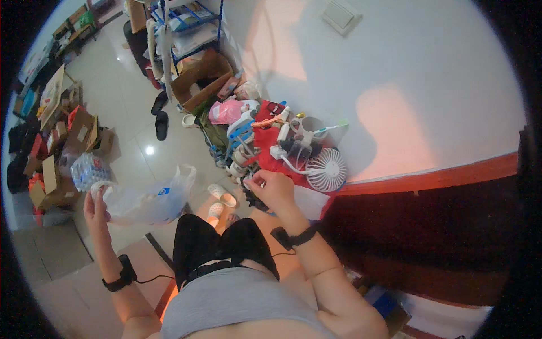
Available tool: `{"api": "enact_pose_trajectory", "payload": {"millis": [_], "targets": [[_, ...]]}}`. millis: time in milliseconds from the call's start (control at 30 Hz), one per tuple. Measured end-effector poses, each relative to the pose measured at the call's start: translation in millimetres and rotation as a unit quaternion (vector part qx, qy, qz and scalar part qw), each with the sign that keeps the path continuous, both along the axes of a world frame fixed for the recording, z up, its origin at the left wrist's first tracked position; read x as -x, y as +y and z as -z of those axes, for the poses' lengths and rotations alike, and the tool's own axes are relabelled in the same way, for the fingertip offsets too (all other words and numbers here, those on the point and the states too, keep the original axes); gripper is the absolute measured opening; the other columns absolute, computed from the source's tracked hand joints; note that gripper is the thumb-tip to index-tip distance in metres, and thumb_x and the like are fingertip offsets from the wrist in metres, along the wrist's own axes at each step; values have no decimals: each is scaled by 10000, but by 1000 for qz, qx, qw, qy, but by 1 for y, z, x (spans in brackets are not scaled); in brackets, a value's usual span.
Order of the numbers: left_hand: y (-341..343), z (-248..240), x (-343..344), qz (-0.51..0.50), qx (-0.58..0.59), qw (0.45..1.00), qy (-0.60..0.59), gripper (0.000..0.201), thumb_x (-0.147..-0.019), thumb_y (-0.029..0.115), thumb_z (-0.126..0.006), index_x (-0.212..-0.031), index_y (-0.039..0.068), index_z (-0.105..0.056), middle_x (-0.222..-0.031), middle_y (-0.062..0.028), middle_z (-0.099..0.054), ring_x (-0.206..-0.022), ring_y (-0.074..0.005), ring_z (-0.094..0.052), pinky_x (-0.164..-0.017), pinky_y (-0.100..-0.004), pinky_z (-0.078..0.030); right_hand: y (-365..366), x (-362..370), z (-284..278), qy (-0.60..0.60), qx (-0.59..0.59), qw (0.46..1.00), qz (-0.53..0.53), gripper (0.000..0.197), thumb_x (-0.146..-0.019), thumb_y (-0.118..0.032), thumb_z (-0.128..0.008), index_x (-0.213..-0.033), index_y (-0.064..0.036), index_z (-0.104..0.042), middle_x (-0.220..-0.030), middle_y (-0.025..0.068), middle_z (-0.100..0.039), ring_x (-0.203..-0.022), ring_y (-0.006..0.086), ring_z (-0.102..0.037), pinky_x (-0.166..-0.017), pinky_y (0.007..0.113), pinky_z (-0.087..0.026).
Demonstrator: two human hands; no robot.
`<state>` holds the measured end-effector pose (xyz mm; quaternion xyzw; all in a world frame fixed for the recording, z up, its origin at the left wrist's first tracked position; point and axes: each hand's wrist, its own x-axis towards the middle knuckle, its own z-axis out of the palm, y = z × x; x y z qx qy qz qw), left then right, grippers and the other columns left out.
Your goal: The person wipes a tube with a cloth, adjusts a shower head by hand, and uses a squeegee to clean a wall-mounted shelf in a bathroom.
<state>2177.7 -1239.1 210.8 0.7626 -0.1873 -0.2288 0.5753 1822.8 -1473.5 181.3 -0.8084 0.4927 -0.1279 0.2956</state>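
Over the tiled floor [132, 141], left of the person's knees, hangs a clear plastic bag [148, 208], its upper edge gathered at the left hand [97, 210]. That grip is partly closed, thumb and fingers pinching one handle of the bag; the opposite handle stands loose. The left forearm rises from the lower left, fingers pointing upward, with a black band [117, 277] round the wrist. Before the near edge of the red-covered tabletop [265, 141], as seen from above, the right hand [276, 191] is raised, fingers curled, thumb and forefinger nearly meeting; whether anything thin sits between them, I cannot tell. Its forearm slants up from the lower right. At the tabletop's near right corner, beside the wall, stands a white fan [327, 169].
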Motion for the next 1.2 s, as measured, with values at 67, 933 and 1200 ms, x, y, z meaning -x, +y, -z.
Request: {"api": "enact_pose_trajectory", "payload": {"millis": [67, 933, 1200], "targets": [[-20, 11, -29, -1, 44, 998, 47, 235, -885, 204, -508, -1091, 101, -551, -641, 98, -364, -521, 14, -299, -427, -155, -180, -12, -20, 3, 3, 3, 999, 32, 154, -759, -256, -627, -759, -102, -619, -665, 51, -615, -630, 256, -609, -521, 363, -461], [-290, -29, -156, 524, -8, 773, 356, 606, -778, 199, -589, -1273, 91, -256, -1221, -95, -346, -777, -119, -416, -388, -182, -411, -74, -327, 70, -381, -103, 909, 136, 212, -783, -137, -596, -972, -43, -577, -869, 102, -606, -807, 246, -589, -718, 347, -477], [-316, -45, -153, 528, 43, 755, 387, 916, -711, 329, -687, -1372, 23, -132, -1416, -138, -179, -735, -116, -416, -336, -162, -418, -83, -348, 153, 39, -110, 993, 29, 239, -697, -163, -617, -925, -93, -602, -908, 105, -613, -810, 307, -589, -732, 387, -479]]}}
